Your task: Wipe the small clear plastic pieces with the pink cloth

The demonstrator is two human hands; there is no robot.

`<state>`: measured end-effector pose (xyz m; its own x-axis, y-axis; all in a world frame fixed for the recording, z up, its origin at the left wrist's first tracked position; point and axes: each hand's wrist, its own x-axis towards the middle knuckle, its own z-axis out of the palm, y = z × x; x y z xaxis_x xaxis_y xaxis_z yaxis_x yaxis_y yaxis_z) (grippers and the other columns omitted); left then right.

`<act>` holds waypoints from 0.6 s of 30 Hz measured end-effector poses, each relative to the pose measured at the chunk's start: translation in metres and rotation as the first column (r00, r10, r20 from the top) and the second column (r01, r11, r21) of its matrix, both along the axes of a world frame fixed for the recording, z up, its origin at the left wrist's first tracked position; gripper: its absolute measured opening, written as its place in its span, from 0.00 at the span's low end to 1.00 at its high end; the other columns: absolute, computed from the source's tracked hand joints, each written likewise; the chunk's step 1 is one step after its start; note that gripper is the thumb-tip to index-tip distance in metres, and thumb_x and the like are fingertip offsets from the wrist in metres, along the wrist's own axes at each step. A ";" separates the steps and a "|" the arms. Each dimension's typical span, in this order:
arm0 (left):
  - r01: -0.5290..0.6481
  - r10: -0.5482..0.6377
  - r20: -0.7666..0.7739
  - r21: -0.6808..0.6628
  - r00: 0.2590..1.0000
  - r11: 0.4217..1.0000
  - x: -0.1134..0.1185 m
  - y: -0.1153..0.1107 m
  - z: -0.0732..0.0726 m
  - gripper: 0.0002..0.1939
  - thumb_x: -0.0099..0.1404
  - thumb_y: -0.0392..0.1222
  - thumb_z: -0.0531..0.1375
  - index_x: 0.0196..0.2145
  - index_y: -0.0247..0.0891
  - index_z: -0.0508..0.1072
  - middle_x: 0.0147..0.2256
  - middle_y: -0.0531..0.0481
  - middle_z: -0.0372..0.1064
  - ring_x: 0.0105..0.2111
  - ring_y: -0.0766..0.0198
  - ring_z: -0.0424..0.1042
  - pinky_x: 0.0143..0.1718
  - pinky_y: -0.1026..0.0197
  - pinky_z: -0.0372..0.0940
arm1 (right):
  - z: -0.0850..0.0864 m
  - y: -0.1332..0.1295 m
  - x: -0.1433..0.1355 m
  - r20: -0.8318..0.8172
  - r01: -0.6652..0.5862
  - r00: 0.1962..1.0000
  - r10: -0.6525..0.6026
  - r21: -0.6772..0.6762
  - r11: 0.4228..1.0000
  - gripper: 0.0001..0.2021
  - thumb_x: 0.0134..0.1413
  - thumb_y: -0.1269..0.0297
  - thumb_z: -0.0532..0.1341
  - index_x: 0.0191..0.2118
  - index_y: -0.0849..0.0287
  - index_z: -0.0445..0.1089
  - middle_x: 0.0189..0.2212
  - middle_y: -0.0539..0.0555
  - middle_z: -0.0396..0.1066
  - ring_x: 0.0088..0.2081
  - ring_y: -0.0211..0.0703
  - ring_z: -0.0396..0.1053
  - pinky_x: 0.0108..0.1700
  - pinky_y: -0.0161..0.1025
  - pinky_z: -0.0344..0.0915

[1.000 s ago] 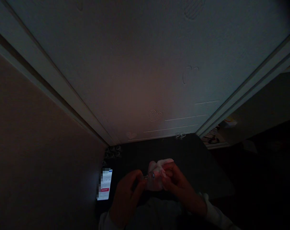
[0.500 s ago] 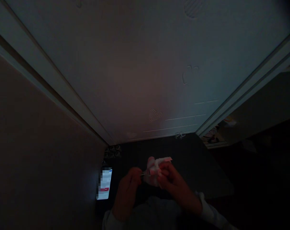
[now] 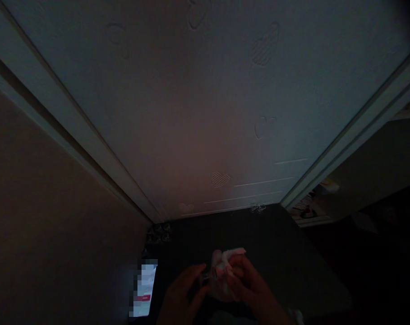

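Observation:
In the head view my right hand (image 3: 247,280) is closed on a soft, crumpled pink-and-white item (image 3: 223,266), its fingers pinching the right side; the dimness hides what exactly it is. To its left is my left hand (image 3: 184,289), with thumb and forefinger spread apart. A small, clear, glinting piece (image 3: 205,276) shows in the gap between those fingertips, against the pink-and-white item's left edge. Whether the left fingers touch it, I cannot tell.
Both hands are over a dark tabletop (image 3: 275,253). A lit phone (image 3: 145,289) stands at the left. Small clear objects (image 3: 159,233) sit in the back left corner, and another clear cluster (image 3: 258,207) by the pale heart-patterned panel (image 3: 191,113). A brown wall (image 3: 56,203) bounds the left.
My left fingers have spread from a pinch on a thin, pale strand beside the pink-and-white item. The right hand keeps its grip. The whole view has tilted up, so everything appears lower.

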<state>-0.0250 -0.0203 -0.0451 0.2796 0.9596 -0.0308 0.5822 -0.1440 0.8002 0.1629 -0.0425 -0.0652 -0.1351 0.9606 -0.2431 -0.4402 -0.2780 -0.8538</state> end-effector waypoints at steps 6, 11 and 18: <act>0.037 -0.036 -0.038 0.023 0.999 0.999 0.002 0.000 -0.002 0.19 0.56 0.37 0.62 0.46 0.46 0.73 0.45 0.49 0.76 0.42 0.58 0.75 0.45 0.59 0.70 | -0.009 0.001 0.010 -0.035 0.039 0.999 -0.040 -0.026 0.999 0.19 0.43 0.50 0.67 0.34 0.56 0.65 0.29 0.50 0.73 0.29 0.40 0.70 0.31 0.34 0.61; 0.088 -0.085 -0.043 0.067 0.995 0.994 0.008 0.008 -0.004 0.15 0.58 0.37 0.61 0.44 0.48 0.75 0.43 0.51 0.77 0.41 0.58 0.76 0.45 0.59 0.71 | -0.009 0.001 0.019 0.016 0.070 0.997 -0.070 -0.029 0.997 0.18 0.45 0.49 0.66 0.34 0.57 0.65 0.28 0.50 0.72 0.29 0.40 0.68 0.31 0.35 0.60; 0.053 -0.053 0.018 0.027 0.998 0.998 0.013 0.013 0.008 0.14 0.57 0.40 0.62 0.42 0.47 0.76 0.41 0.50 0.78 0.40 0.57 0.76 0.42 0.58 0.72 | 0.001 0.000 0.023 0.076 0.050 0.996 -0.050 0.003 0.999 0.15 0.50 0.49 0.63 0.34 0.56 0.65 0.25 0.48 0.66 0.24 0.36 0.60 0.26 0.34 0.55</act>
<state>-0.0124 -0.0075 -0.0368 0.3306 0.9438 0.0005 0.5584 -0.1960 0.8061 0.1859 -0.0422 -0.0646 -0.0685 0.9660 -0.2494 -0.3873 -0.2562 -0.8857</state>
